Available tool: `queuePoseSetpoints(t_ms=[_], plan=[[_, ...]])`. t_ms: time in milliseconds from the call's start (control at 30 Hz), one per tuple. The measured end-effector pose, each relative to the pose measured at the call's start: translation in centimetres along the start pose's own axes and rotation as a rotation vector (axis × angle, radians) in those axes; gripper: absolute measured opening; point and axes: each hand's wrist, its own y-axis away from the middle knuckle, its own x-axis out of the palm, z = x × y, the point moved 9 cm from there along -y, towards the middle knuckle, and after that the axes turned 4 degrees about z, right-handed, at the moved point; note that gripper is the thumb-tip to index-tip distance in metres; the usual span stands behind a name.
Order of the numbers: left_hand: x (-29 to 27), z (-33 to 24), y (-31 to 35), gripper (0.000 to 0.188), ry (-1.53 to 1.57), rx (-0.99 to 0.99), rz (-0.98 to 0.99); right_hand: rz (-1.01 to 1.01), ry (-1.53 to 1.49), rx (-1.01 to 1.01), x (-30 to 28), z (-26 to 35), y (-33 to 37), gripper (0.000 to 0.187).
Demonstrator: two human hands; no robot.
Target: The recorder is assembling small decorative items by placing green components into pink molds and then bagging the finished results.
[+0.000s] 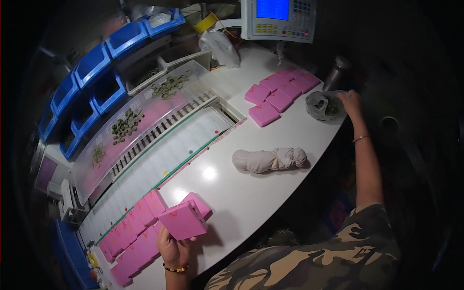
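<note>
L hand: my left hand [173,249], near-left, grip clamped on a pink box [183,221], held up just above the desk [251,193], fingers under it, thumb side at its near edge.
Held box: flat, squarish, tilted; a 2nd pink box [199,203] sits just behind it, touching or close, can't tell if I hold that one too.
R hand: my right hand [350,101], far-right, arm stretched out; fingers on the rim of a clear plastic bag [325,105] w/ dark bits inside. Grip looks closed on the bag edge, not fully sure.
Near-left stack: rows of pink boxes [133,234] lying flat beside my L hand, by the white slatted tray [164,154].
Far group: more pink boxes [280,92] flat on the desk, just left of the bag.
Mid desk: knotted white cloth bundle [270,159], well apart from both hands.
Left side: clear cover w/ heaps of small green parts [126,124]; blue bins [96,82] beyond.
Far: control panel w/ blue screen [278,17]; metal bottle [337,72] just beyond the bag.
</note>
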Motion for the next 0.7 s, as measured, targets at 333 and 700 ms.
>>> queuePoseSetpoints(t_ms=[333,700], plan=[[0.9,0.8,0.4,0.032,-0.028,-0.015,0.053,0.426,-0.924,0.214,-3.4,10.6,-1.5,0.030],[1.2,0.5,4.3,0.039,-0.037,-0.045,0.044,1.119,-1.399,-0.410,-12.2,45.5,9.8,0.039]])
